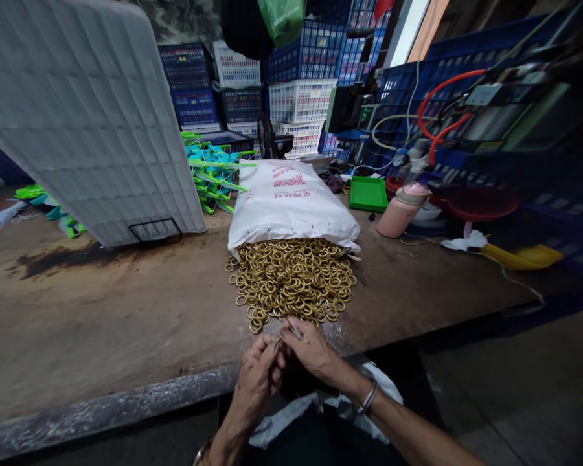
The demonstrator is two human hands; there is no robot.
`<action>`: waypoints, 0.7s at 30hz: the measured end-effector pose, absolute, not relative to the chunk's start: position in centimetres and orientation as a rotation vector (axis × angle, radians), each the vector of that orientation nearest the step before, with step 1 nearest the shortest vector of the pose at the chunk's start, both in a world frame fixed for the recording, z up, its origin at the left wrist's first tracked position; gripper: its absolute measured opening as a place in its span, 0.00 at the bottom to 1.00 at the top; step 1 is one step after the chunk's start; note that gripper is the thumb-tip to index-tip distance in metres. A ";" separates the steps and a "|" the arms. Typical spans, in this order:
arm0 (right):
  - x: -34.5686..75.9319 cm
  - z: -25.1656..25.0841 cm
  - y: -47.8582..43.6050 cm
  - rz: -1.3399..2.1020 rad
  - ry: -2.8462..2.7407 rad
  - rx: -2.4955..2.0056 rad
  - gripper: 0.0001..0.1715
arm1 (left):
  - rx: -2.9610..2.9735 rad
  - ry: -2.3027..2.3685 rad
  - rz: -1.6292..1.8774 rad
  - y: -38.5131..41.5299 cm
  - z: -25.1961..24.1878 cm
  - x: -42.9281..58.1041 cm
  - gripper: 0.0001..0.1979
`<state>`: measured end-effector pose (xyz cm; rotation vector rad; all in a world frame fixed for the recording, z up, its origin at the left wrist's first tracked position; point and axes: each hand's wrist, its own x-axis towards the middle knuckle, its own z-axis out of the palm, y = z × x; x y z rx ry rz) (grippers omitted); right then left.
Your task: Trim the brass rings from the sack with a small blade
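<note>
My left hand (258,370) is closed in a pinch on a small brass-coloured ring (278,340), largely covered by the fingers. Close against it, my right hand (313,346) grips a thin silver metal tool (294,329), blade-like in shape; its exact kind is hard to make out. Both hands meet just over the table's front edge. Right beyond them lies a heap of gold-coloured rings (296,275), spilling from the mouth of a white sack (291,200) with red print.
A tall grey padded panel (92,123) stands at left on the wooden table (165,310). Green and teal plastic pieces (214,171) sit beside the sack. At right are a green tray (368,193), a pink bottle (402,210) and a yellow scoop (519,256). Stacked crates (301,100) stand behind.
</note>
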<state>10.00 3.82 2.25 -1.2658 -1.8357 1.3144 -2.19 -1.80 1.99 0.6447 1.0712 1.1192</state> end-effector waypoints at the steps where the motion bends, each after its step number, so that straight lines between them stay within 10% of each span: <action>1: 10.1 2.3 3.9 1.334 -1.810 -1.282 0.13 | 0.653 1.068 1.122 -1.9 2.0 -2.2 0.15; 21: 11.2 1.2 3.5 0.691 -2.555 -1.405 0.14 | 0.721 1.187 1.133 -3.2 1.7 -2.1 0.19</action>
